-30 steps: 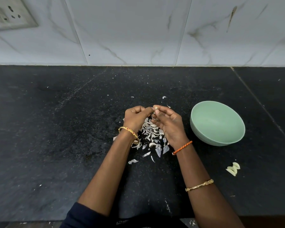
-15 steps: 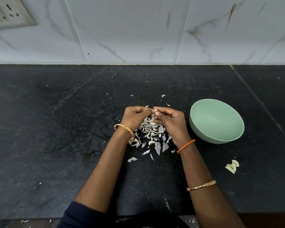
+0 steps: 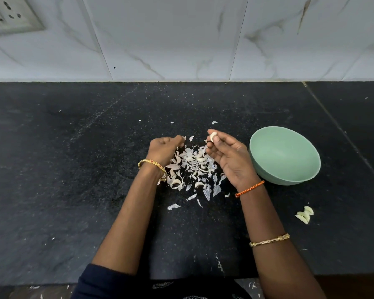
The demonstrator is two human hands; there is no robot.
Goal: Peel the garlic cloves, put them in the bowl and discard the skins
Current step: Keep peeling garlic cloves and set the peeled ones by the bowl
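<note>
My right hand (image 3: 227, 155) pinches a pale peeled garlic clove (image 3: 213, 136) between thumb and fingertips, just left of the green bowl (image 3: 285, 156). My left hand (image 3: 165, 148) hovers with curled fingers over the left side of the heap of papery garlic skins (image 3: 192, 169); a bit of skin shows at its fingertips, but I cannot tell whether it is held. The bowl's inside looks bare from here. A small group of peeled cloves (image 3: 304, 214) lies on the counter, in front of the bowl and to its right.
The black stone counter (image 3: 63, 169) runs back to a white marble-tiled wall (image 3: 181, 39) with a switch plate (image 3: 9, 16) at the top left. Stray skin flakes (image 3: 174, 206) lie in front of the heap. The counter's front edge is near my body.
My hands, joined at one clove before, have come apart. The right hand has lifted away toward the bowl with the bare clove, and the left has drawn back left over the skins.
</note>
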